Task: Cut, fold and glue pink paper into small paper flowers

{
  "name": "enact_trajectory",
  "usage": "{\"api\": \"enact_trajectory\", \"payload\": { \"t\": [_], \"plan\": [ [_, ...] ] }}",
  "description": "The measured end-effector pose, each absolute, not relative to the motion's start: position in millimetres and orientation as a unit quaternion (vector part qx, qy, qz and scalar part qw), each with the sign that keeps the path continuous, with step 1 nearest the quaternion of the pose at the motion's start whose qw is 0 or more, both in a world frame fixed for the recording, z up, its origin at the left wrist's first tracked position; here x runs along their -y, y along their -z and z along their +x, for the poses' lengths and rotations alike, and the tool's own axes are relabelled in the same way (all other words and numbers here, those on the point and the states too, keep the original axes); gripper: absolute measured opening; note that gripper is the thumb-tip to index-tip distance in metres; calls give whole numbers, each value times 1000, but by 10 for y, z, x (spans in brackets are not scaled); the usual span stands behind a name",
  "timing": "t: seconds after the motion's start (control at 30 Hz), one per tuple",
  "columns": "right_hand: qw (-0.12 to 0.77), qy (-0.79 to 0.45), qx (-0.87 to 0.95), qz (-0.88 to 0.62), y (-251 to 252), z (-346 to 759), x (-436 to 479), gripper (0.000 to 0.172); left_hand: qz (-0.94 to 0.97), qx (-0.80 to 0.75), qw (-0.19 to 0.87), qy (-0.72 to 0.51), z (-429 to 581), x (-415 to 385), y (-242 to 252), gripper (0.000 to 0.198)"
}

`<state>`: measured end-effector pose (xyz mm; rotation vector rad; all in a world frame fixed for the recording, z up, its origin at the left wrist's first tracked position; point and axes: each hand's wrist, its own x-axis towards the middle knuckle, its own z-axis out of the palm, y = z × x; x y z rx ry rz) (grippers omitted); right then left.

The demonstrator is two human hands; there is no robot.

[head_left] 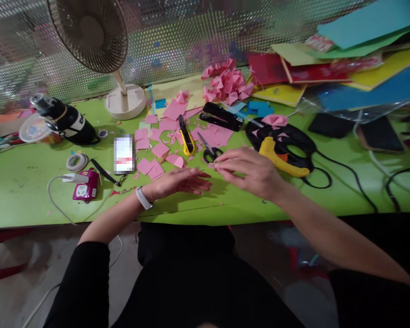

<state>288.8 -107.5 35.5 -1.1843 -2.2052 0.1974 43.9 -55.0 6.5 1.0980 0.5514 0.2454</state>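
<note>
My left hand (182, 181) is just above the green table (112, 214), palm turned inward. Its fingers are stretched out, and nothing shows in them. To its right, my right hand (251, 172) has its fingertips drawn together in a pinch; whatever they hold is too small or hidden to make out. Just beyond those fingertips lie black-handled scissors (210, 150). A yellow and black utility knife (186, 136) rests to their left among pink paper pieces (160, 150). Behind is a heap of folded pink paper shapes (227, 82). A black stapler (222, 117) lies before the heap.
A yellow glue gun (282, 159) lies on a black tray (299, 136) to the right, with cables trailing. A fan (125, 100), black bottle (68, 119), phone (124, 154), tape roll (76, 161) and magenta adapter (85, 186) stand left. Coloured sheets (372, 27) pile at back right.
</note>
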Motion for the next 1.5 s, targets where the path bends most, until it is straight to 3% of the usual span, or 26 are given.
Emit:
{"api": "enact_trajectory", "payload": {
  "t": [0.07,0.2,0.37,0.5,0.67,0.8,0.97,1.13,1.3,1.5],
  "plan": [
    [297,-43,879,-371,-331,2796,1050,23,445,-256,847,-135,476,544,-76,44],
    [297,44,907,-295,-253,2735,1015,24,395,-304,841,-210,541,560,-86,20],
    [307,164,871,-347,-100,3018,1071,24,437,-337,797,-246,715,556,-33,35],
    [322,201,837,-394,-4,3255,1089,32,449,-340,778,-277,899,523,50,35],
    [336,232,849,-337,-44,3218,1006,35,438,-326,797,-259,950,499,21,38],
    [357,203,866,-284,-88,3066,922,32,518,-344,732,-277,805,522,-73,46],
    [360,133,887,-256,-69,2946,785,42,553,-377,669,-323,523,527,-163,43],
    [413,147,867,-237,-82,2809,642,50,467,-380,700,-384,337,422,-139,47],
    [434,78,868,-226,-67,2590,594,38,415,-333,753,-388,355,391,-30,35],
    [482,-87,810,-323,32,2452,641,18,379,-347,755,-408,376,472,6,38]
  ]
}}
